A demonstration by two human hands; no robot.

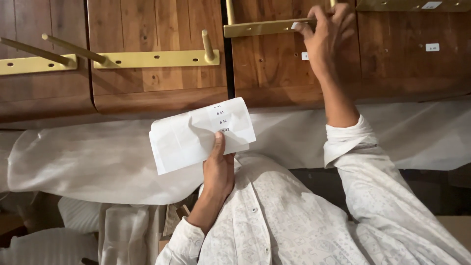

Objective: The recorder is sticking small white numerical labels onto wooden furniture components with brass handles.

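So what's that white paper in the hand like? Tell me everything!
The white paper sheet is thin, creased and curled, with faint fold lines. A few small white sticker labels sit in a column near its top right part. The left hand holds it up from below, thumb pressed on its front. It tilts slightly, in front of dark wooden panels and white wrapping.

The left hand [218, 169] is raised in front of the chest, forearm bare below a pushed-up white cuff, thumb pointing up and pressed flat, the fingers curled out of sight behind. The right arm stretches far out and up, sleeve rolled near the elbow; the right hand [326, 34] pinches with thumb and fingertips, wrist bent slightly left.
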